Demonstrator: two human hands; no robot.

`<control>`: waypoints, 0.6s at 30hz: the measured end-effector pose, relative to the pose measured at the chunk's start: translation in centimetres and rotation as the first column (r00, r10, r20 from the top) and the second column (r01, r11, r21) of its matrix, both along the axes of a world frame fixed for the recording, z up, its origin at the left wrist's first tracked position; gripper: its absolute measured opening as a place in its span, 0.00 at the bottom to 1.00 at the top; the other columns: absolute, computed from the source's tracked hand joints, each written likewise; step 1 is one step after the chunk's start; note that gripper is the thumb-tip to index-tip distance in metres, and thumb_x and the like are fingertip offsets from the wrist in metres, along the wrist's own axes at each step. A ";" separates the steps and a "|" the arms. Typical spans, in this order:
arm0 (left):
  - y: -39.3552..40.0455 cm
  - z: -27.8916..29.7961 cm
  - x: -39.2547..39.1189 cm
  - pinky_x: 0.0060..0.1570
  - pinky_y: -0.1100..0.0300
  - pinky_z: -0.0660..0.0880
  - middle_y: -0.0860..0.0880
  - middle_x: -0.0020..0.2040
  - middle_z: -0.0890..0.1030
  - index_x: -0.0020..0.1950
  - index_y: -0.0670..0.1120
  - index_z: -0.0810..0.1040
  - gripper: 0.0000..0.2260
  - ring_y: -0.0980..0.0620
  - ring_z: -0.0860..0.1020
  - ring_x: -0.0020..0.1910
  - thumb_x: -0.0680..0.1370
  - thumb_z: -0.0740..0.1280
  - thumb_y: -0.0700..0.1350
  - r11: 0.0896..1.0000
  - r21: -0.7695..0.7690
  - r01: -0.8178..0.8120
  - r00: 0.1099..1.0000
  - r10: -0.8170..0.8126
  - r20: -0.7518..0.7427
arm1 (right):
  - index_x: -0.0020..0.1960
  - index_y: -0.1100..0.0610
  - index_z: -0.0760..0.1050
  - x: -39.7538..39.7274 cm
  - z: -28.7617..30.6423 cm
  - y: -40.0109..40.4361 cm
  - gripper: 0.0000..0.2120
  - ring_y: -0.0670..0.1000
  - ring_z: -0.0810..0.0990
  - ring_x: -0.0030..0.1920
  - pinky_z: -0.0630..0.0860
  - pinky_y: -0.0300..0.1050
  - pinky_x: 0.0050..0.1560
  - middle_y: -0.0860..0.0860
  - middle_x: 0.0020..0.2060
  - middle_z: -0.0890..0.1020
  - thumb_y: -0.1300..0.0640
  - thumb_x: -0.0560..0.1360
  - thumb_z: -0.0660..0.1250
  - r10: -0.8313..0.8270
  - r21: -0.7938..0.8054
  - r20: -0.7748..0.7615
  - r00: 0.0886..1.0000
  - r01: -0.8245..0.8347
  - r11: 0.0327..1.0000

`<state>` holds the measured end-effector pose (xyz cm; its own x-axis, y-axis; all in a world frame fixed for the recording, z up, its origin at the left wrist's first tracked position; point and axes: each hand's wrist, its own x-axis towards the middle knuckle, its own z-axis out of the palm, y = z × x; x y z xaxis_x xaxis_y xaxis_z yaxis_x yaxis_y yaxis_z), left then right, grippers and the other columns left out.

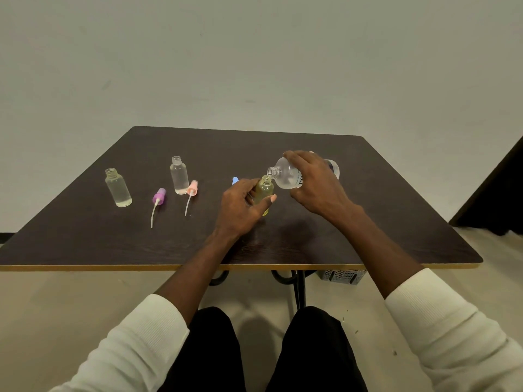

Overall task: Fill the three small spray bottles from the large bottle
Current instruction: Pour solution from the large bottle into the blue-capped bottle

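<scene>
While the left hand [240, 206] grips a small bottle [264, 193] mid-table, the right hand [314, 181] grips the tilted large bottle [285, 175].

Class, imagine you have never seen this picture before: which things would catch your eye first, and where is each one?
First the two hands at the table's middle: the right hand tips the large bottle so its mouth meets the small yellowish bottle gripped by the left hand. Next, to the left, two uncapped clear bottles, one far left and one behind, with a purple spray cap and a pink spray cap lying on the dark table.
</scene>
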<state>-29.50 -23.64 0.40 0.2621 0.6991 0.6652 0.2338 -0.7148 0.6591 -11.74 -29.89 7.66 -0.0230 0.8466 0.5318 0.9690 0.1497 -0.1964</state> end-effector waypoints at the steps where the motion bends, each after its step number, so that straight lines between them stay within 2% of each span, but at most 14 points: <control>1: 0.0 0.0 0.0 0.41 0.72 0.71 0.52 0.44 0.81 0.58 0.42 0.83 0.16 0.59 0.76 0.38 0.73 0.78 0.45 1.000 0.002 -0.002 1.000 0.002 0.005 | 0.69 0.56 0.70 0.0 0.1 0.0 0.31 0.57 0.73 0.62 0.70 0.53 0.61 0.54 0.64 0.77 0.61 0.67 0.73 0.002 0.002 0.007 1.000 -0.002 1.000; 8: 0.1 -0.1 0.0 0.41 0.73 0.70 0.55 0.44 0.79 0.59 0.44 0.82 0.16 0.62 0.77 0.40 0.74 0.78 0.46 1.000 -0.005 -0.007 1.000 0.007 0.002 | 0.69 0.57 0.70 -0.2 0.5 -0.1 0.31 0.57 0.72 0.64 0.69 0.54 0.64 0.55 0.65 0.76 0.61 0.68 0.74 0.011 0.000 0.023 1.000 -0.011 1.000; 18: 0.2 -0.2 0.0 0.40 0.71 0.72 0.52 0.45 0.81 0.59 0.43 0.82 0.16 0.58 0.76 0.39 0.74 0.78 0.46 1.000 0.001 -0.003 1.000 0.003 -0.001 | 0.70 0.56 0.70 -0.2 0.4 0.1 0.32 0.56 0.71 0.65 0.67 0.54 0.68 0.54 0.65 0.75 0.61 0.68 0.74 0.010 -0.009 0.024 1.000 -0.010 1.000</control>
